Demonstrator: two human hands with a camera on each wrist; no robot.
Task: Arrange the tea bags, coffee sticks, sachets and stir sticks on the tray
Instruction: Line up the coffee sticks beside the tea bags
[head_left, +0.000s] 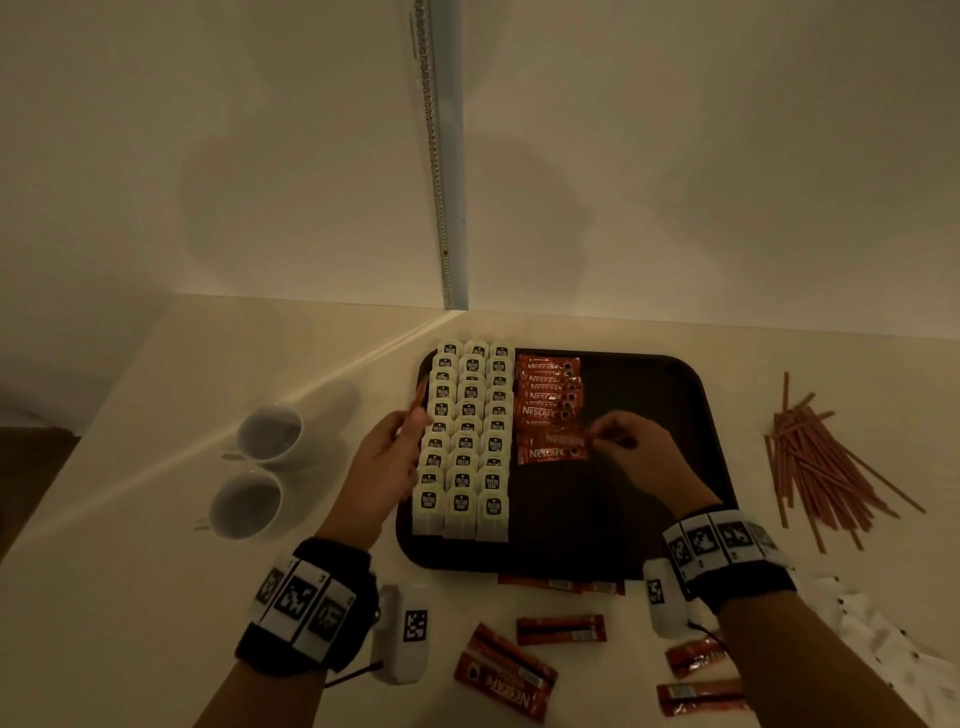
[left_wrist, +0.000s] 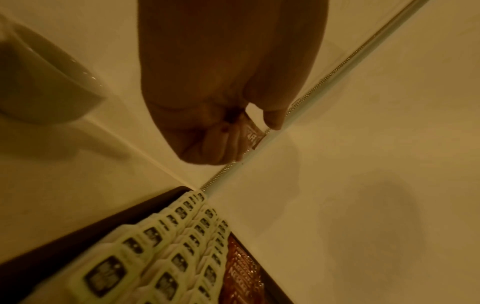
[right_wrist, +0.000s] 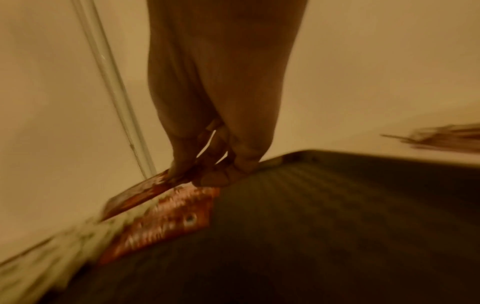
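A dark tray (head_left: 654, 384) holds three columns of white tea bags (head_left: 467, 441) on its left side and a column of red coffee sticks (head_left: 548, 405) beside them. My right hand (head_left: 602, 439) pinches the right end of a red coffee stick (head_left: 558, 439) low in that column; in the right wrist view the pinched stick (right_wrist: 137, 197) tilts above the others. My left hand (head_left: 400, 431) hovers at the tray's left edge and grips another red stick (head_left: 417, 402), also seen between the curled fingers (left_wrist: 223, 142) as a coffee stick (left_wrist: 253, 135).
Two white cups (head_left: 260, 467) stand left of the tray. A loose heap of brown stir sticks (head_left: 821, 462) lies to the right. Several red coffee sticks (head_left: 561, 629) lie scattered on the counter in front of the tray. A white wall rises close behind.
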